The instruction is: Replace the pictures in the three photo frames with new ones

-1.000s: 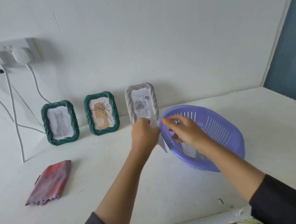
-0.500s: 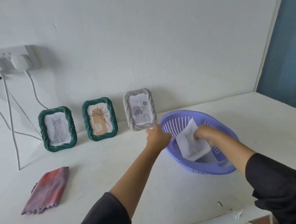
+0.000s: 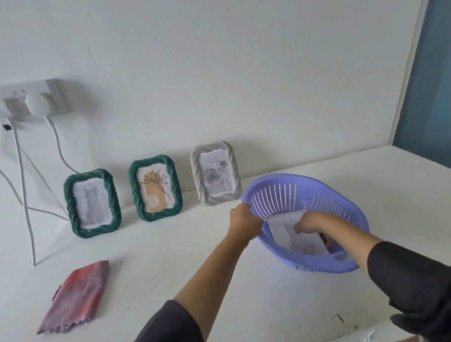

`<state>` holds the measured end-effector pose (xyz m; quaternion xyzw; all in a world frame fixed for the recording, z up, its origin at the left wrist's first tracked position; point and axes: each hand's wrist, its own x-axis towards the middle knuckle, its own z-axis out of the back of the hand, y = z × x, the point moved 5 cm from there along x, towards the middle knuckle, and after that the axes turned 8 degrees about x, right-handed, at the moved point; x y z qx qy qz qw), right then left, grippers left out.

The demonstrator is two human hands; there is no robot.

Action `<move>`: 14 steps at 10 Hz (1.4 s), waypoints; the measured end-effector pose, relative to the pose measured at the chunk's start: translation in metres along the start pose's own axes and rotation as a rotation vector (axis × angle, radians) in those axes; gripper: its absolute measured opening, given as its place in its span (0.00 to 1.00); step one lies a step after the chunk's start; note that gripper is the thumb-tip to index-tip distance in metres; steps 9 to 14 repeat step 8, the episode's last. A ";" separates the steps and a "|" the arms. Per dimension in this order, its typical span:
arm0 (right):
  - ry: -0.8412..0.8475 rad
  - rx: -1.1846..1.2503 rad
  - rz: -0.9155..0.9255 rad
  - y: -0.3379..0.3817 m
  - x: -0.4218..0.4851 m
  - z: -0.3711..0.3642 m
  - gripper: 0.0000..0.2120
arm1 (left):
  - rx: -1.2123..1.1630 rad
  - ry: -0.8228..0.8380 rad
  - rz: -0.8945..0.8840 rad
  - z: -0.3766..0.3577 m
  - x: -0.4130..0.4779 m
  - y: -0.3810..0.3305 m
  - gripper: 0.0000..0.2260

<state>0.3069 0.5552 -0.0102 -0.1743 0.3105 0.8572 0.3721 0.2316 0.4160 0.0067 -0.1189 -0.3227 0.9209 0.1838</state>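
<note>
Inside the purple basket [image 3: 305, 266], right grip [image 3: 306, 222] pinches a paper print [image 3: 285, 230] while left grip [image 3: 244, 220] holds the rim, guessing print-picking stage, next needs the grey frame [image 3: 197, 179] opened.

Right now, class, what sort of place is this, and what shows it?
Probably a room in a home: photo frames stand on a white table against a plain wall, and a wall socket holds a white plug.

Single head-worn wide-angle view, looking forward and down at the white surface [image 3: 172, 258], close, wall behind.
</note>
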 end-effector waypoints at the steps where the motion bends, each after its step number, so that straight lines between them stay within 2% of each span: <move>1: -0.029 0.018 0.007 0.002 -0.002 0.005 0.26 | -0.023 0.013 0.007 -0.001 0.000 0.001 0.25; 2: -0.084 -0.036 0.021 0.004 0.001 0.006 0.24 | -0.026 0.011 0.004 0.000 0.000 0.002 0.25; 4: -0.054 -0.022 0.021 0.010 0.003 -0.002 0.22 | -0.063 0.027 -0.002 0.000 -0.002 0.002 0.26; 6: -0.096 -0.089 0.046 0.013 0.011 -0.005 0.23 | -0.052 0.037 -0.027 0.002 -0.004 0.007 0.24; 7: -0.216 -0.092 0.113 0.024 0.012 0.003 0.19 | 0.013 -0.047 -0.065 0.027 -0.007 0.018 0.22; 8: -0.419 -0.036 0.294 0.058 -0.005 0.020 0.16 | 0.088 -0.182 -0.034 0.073 -0.010 0.030 0.20; 14: -0.419 -0.036 0.294 0.058 -0.005 0.020 0.16 | 0.088 -0.182 -0.034 0.073 -0.010 0.030 0.20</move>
